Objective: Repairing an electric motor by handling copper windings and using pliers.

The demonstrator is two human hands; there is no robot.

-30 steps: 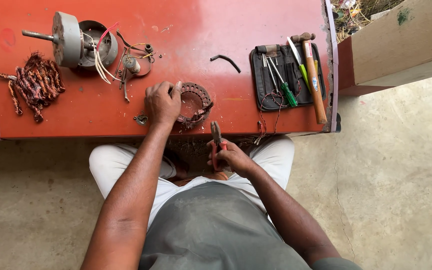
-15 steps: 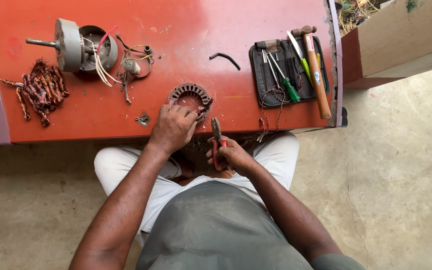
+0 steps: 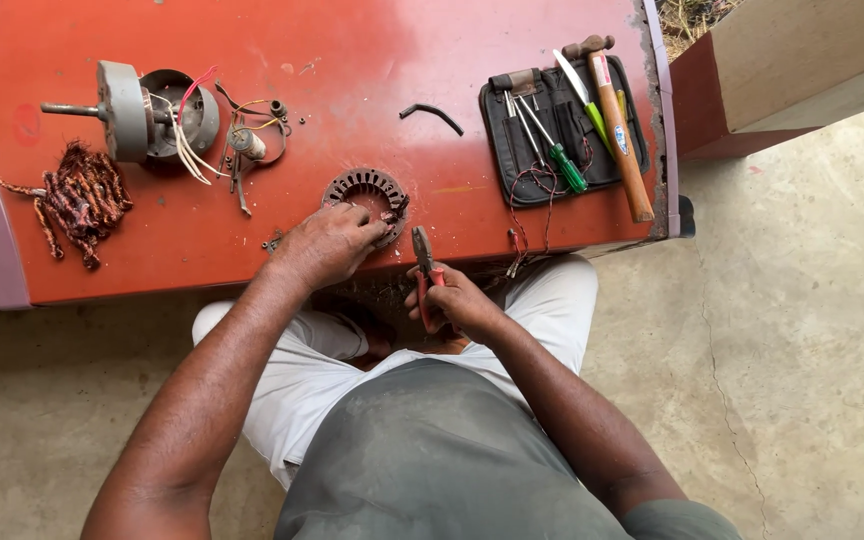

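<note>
A round slotted metal stator ring [image 3: 364,186] lies near the front edge of the red table [image 3: 372,70]. My left hand [image 3: 330,243] rests on its near side, fingers curled over the rim. My right hand [image 3: 454,301] is below the table's front edge, shut on red-handled pliers [image 3: 422,256] whose jaws point up toward the ring.
A motor housing with shaft and loose wires [image 3: 147,112] and a pile of copper winding [image 3: 77,198] lie at the left. A black tool pouch [image 3: 552,125] with screwdrivers, and a wooden-handled hammer [image 3: 620,130], sit at the right. A small bent black piece [image 3: 432,113] lies mid-table.
My left hand pulled back from over the ring toward the table's front edge, now holding the ring's near side. The right hand with the pliers stayed just below the edge.
</note>
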